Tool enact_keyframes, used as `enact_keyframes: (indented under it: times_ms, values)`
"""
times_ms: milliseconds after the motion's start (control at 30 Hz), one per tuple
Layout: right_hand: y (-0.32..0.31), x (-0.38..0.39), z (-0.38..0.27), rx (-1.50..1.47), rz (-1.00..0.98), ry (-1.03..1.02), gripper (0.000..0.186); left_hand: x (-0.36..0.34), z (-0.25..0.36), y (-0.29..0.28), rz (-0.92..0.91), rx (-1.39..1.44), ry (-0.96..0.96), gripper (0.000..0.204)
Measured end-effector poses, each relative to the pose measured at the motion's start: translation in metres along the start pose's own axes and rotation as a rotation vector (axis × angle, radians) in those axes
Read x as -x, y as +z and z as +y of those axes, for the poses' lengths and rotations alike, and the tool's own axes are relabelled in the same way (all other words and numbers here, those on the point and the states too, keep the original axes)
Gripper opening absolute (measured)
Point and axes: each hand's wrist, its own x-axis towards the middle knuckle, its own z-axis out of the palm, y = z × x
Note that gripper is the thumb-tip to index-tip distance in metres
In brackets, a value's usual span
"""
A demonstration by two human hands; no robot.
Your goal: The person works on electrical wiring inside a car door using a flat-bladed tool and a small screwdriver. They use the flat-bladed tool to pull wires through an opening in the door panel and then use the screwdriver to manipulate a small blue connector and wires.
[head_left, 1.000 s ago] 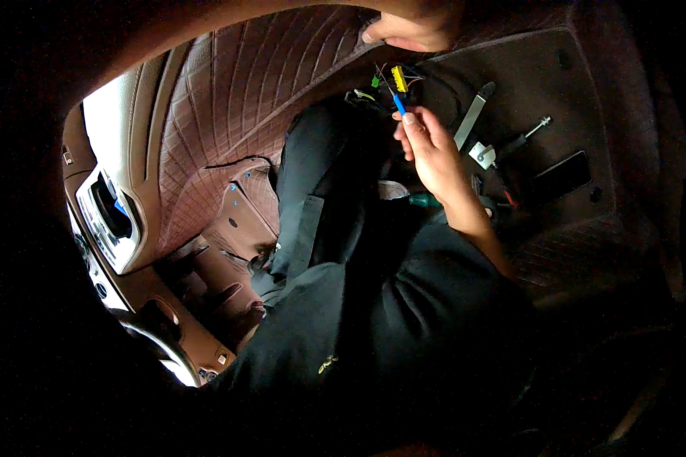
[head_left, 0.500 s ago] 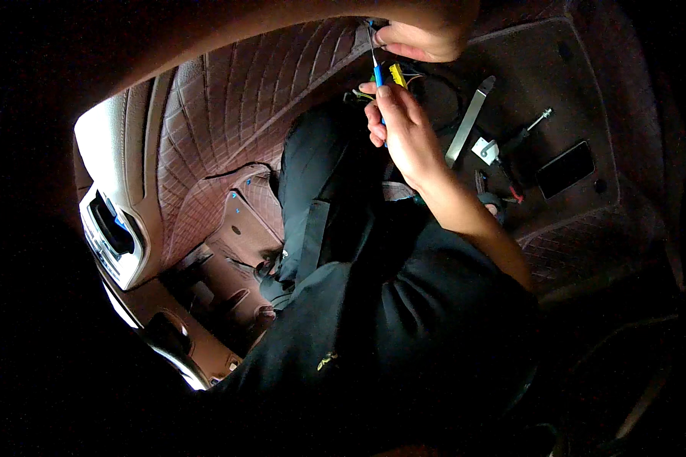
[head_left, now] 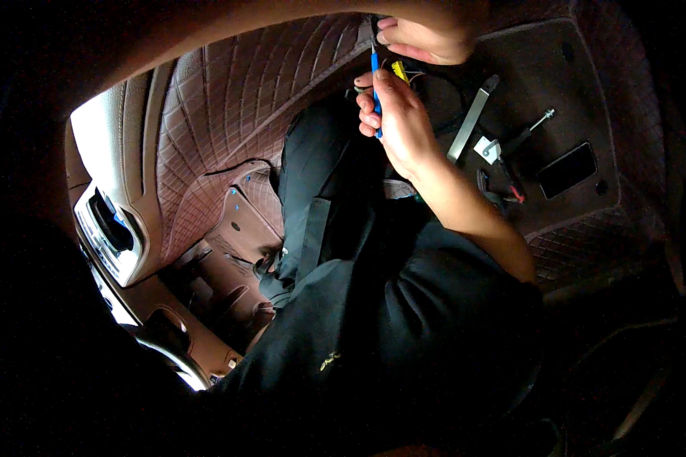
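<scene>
My right hand [head_left: 401, 114] is closed around the blue handle of a slim screwdriver [head_left: 376, 84]. Its thin shaft points up toward the edge of the quilted brown lining [head_left: 282, 68]. Beside the tip is my left hand [head_left: 427, 39], its arm arching across the top of the view. The left fingers are curled together by a dark narrow piece; what they grip is hidden. Just below them, next to my right fingers, sits a yellow connector [head_left: 399, 71] with thin wires.
On the dark mat to the right lie a flat metal bar [head_left: 469, 123], a small white piece [head_left: 485, 149], a silver-tipped tool [head_left: 537, 126], a red-handled tool [head_left: 517, 192] and a black phone [head_left: 568, 170]. My black-clad leg [head_left: 320, 167] fills the middle. A pale console [head_left: 107, 221] stands left.
The screwdriver has shifted slightly up, with more of its handle's lower end showing below my right fingers. The blue bit seen by my left fingertips no longer shows.
</scene>
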Motion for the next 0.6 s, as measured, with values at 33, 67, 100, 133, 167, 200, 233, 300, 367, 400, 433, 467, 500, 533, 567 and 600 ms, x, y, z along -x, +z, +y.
enact_keyframes:
  times_ms: [33, 67, 100, 133, 167, 200, 233, 300, 367, 400, 433, 467, 500, 533, 567, 600]
  values:
    - [-0.0015, -0.0004, 0.0002, -0.001, 0.002, 0.002, 0.025, -0.0004, 0.0012, 0.0003, -0.004, -0.005, 0.005, 0.019]
    - [-0.0031, -0.0006, 0.0002, -0.001, 0.006, 0.002, 0.024, -0.0011, 0.0023, 0.0008, -0.004, -0.008, 0.013, 0.019]
    - [-0.0028, -0.0013, 0.0028, 0.003, 0.002, 0.001, 0.025, -0.0013, 0.0014, -0.0002, -0.004, -0.023, 0.012, 0.019]
    - [-0.0027, -0.0019, 0.0053, 0.006, -0.002, -0.001, 0.025, 0.0, 0.0003, -0.0013, -0.008, -0.032, 0.015, 0.019]
    - [-0.0024, -0.0024, 0.0072, 0.01, -0.004, -0.003, 0.026, 0.0003, -0.0003, -0.0017, -0.009, -0.043, 0.015, 0.019]
    - [-0.0018, -0.0016, 0.0065, 0.007, 0.001, 0.007, 0.025, -0.0004, 0.0001, -0.0023, -0.012, -0.053, 0.021, 0.019]
    - [-0.0006, -0.0002, 0.0054, 0.004, 0.007, 0.018, 0.024, -0.0007, 0.0005, -0.0026, -0.014, -0.059, 0.026, 0.019]
    - [0.0002, 0.0007, 0.0054, -0.004, 0.014, 0.028, 0.024, -0.0017, 0.0012, -0.003, -0.017, -0.073, 0.039, 0.019]
    - [0.0006, 0.0002, 0.0068, -0.013, 0.015, 0.027, 0.024, -0.0027, 0.0007, -0.0032, -0.02, -0.091, 0.044, 0.019]
    - [0.0001, 0.0001, 0.0065, -0.011, 0.02, 0.027, 0.025, -0.0039, 0.0013, -0.0036, -0.024, -0.098, 0.049, 0.019]
    - [-0.0001, 0.0, 0.0064, -0.01, 0.025, 0.028, 0.026, -0.0044, 0.0024, -0.0035, -0.03, -0.102, 0.058, 0.019]
    - [-0.0001, -0.0001, 0.0064, -0.008, 0.029, 0.029, 0.027, -0.0051, 0.0027, -0.0038, -0.029, -0.109, 0.065, 0.019]
    - [0.0004, 0.0004, 0.0061, -0.013, 0.038, 0.036, 0.026, -0.0051, 0.003, -0.0037, -0.032, -0.116, 0.068, 0.019]
    - [0.0017, 0.0015, 0.0057, -0.017, 0.047, 0.044, 0.025, -0.0067, 0.0035, -0.0036, -0.033, -0.125, 0.074, 0.019]
    - [0.003, 0.0025, 0.0054, -0.022, 0.056, 0.051, 0.024, -0.0069, 0.0042, -0.0037, -0.037, -0.133, 0.077, 0.019]
    - [0.0045, 0.0028, 0.0065, -0.031, 0.06, 0.056, 0.023, -0.0067, 0.004, -0.0043, -0.04, -0.141, 0.081, 0.019]
